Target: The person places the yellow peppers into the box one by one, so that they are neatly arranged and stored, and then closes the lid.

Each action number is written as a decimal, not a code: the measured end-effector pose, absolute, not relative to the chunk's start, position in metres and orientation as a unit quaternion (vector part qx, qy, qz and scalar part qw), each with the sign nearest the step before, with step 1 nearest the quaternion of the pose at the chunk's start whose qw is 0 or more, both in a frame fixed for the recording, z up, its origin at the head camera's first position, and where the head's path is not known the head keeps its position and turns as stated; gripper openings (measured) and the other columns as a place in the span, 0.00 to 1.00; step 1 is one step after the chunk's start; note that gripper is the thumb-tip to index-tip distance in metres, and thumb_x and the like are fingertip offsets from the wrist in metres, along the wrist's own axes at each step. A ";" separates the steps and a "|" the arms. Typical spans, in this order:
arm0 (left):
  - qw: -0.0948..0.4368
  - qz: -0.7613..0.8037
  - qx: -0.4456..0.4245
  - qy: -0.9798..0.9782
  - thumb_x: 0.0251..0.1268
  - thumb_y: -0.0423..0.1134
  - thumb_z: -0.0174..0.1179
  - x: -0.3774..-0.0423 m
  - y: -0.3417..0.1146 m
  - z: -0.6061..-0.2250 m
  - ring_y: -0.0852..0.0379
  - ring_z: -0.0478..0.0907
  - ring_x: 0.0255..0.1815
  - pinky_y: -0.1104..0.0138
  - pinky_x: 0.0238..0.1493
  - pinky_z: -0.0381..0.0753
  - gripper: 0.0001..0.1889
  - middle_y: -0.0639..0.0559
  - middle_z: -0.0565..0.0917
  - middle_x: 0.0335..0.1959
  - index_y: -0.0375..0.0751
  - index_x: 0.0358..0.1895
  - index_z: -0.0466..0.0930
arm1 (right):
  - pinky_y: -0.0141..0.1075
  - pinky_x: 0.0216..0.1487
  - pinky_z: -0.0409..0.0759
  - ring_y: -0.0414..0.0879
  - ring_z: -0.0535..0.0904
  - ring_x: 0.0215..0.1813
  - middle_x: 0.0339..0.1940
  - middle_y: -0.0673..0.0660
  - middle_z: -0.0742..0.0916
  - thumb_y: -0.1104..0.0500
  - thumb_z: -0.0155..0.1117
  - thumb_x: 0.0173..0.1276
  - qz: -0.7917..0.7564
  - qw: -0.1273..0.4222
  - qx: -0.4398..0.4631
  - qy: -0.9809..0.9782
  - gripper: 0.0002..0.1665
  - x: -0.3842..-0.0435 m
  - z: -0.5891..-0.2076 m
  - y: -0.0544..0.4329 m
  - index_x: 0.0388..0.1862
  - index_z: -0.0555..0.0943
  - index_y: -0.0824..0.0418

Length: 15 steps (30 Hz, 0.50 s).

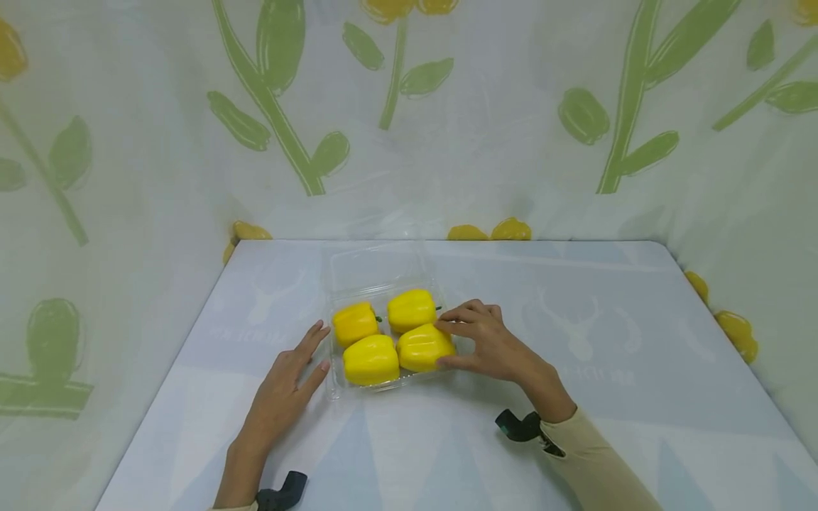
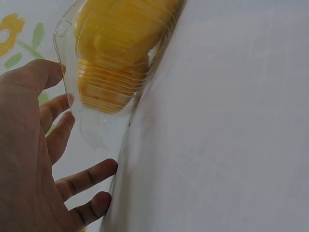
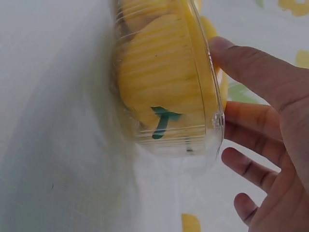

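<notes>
Several yellow bell peppers with green stems sit in a clear plastic clamshell box, its lid folded back. My right hand is at the box's right side, thumb and fingers about the end of the front right bell pepper. In the right wrist view the thumb reaches over the rim to the pepper; the other fingertips are partly hidden behind the box. My left hand lies beside the box's left side with fingers spread, fingertips right at the clear rim.
The box stands on a pale table with a faint deer print. A fabric wall with green leaves and yellow flowers rises behind the table and along its sides. Dark wrist cameras jut from both wrists.
</notes>
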<state>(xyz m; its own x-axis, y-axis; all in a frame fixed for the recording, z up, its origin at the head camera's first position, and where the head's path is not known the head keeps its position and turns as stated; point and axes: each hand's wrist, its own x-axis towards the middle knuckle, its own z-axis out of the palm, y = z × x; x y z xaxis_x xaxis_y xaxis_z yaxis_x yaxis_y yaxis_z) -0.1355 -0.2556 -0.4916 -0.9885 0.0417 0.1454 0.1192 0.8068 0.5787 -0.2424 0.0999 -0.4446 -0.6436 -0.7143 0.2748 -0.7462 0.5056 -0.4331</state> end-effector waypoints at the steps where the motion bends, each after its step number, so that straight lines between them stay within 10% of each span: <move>1: 0.064 -0.310 -0.043 -0.948 0.78 0.56 0.49 -0.136 -0.256 -0.491 0.48 0.67 0.66 0.40 0.60 0.70 0.30 0.68 0.53 0.79 0.69 0.79 0.54 | 0.49 0.53 0.59 0.48 0.69 0.60 0.57 0.50 0.83 0.41 0.79 0.55 0.274 0.020 0.417 -0.867 0.37 -0.244 -0.445 0.100 0.61 0.84 0.57; 8: 0.075 -0.304 -0.050 -0.948 0.78 0.55 0.50 -0.137 -0.256 -0.492 0.46 0.67 0.67 0.39 0.59 0.71 0.30 0.66 0.54 0.80 0.67 0.79 0.54 | 0.55 0.64 0.66 0.50 0.68 0.66 0.64 0.50 0.80 0.45 0.76 0.61 0.365 -0.026 0.354 -0.861 0.35 -0.256 -0.449 0.108 0.65 0.79 0.55; 15: 0.078 -0.293 -0.053 -0.951 0.77 0.56 0.50 -0.134 -0.257 -0.493 0.49 0.68 0.65 0.43 0.59 0.73 0.30 0.68 0.54 0.79 0.69 0.79 0.55 | 0.47 0.52 0.77 0.50 0.75 0.54 0.57 0.50 0.83 0.51 0.67 0.71 0.438 0.020 0.272 -0.857 0.21 -0.267 -0.463 0.110 0.59 0.81 0.58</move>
